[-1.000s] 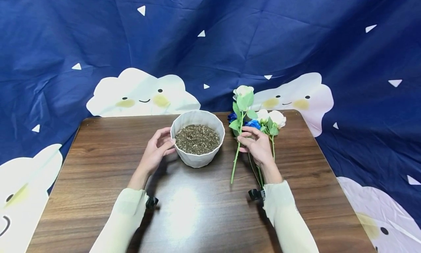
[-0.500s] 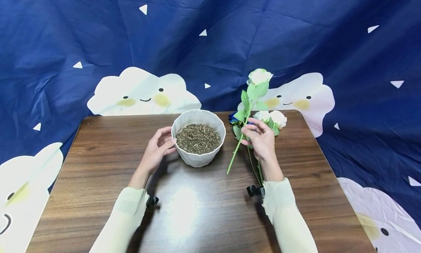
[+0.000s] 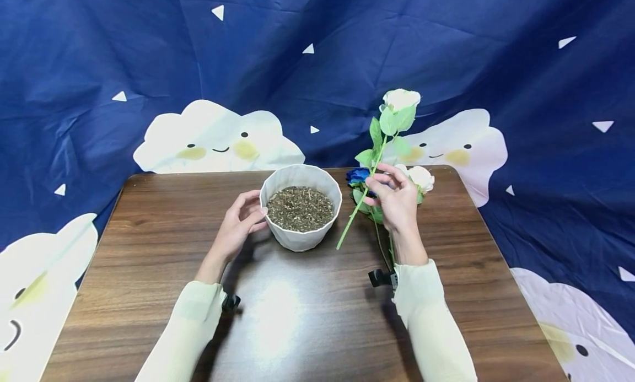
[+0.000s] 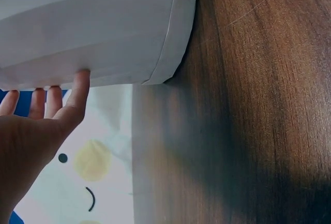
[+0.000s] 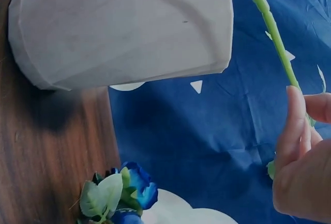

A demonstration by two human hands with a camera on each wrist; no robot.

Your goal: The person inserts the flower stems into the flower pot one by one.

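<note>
My left hand (image 3: 237,222) rests against the left side of a white faceted flowerpot (image 3: 300,240) filled with dark soil (image 3: 300,208). In the left wrist view, the fingertips (image 4: 81,79) touch the pot's wall (image 4: 103,32) with the fingers fairly straight. To the right of the pot, my right hand (image 3: 397,200) pinches the green stem of a white rose (image 3: 401,100) between thumb and fingers. The rose is raised and tilted, its bloom up to the right and its bare stem end low, close to the pot's right side. The right wrist view shows the stem (image 5: 276,38) rising beside the pot.
Behind and below my right hand lie blue roses (image 3: 358,175) and a white rose (image 3: 421,178) on the wooden table (image 3: 149,249), their stems toward me. A blue cloth (image 3: 317,79) with white clouds hangs behind the table's far edge.
My right hand has lifted the white rose up and away, tilting its bloom further right, while the stem end has risen and moved left toward the pot. My left hand stays at the pot.
</note>
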